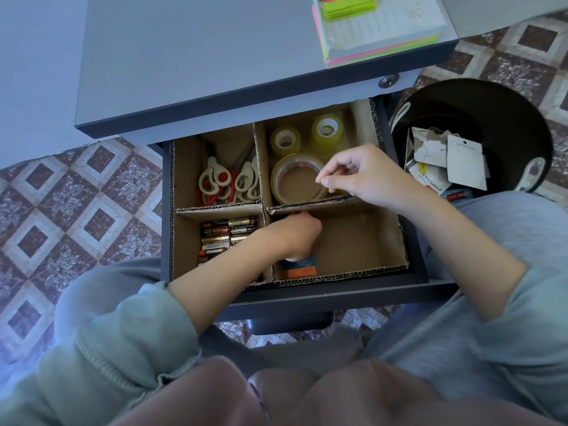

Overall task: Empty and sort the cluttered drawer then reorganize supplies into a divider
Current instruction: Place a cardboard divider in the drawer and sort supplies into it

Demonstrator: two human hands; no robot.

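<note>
Batteries [221, 236] fill the front-left cell of the cardboard divider [368, 269]. Left hand [295, 233] is down in the front-right cell, fingers hidden, grip cannot be told, directly over the blue-and-orange erasers [302, 267], whose long axis runs left-right along the front wall. Right hand [353, 172] hovers farther back over the tape roll [295, 182], thumb and forefinger pinched together, contents unclear. Left hand is the nearer.

Grey cabinet [199, 56] standing on patterned brown-and-cream tile floor [76, 195]. Round metal lock [388, 80] sitting at right end of cabinet's front edge. Black bin [491, 96] standing on floor just right of cabinet, holding crumpled card packaging [430, 146] and white hang tag [465, 162] lying on top.
</note>
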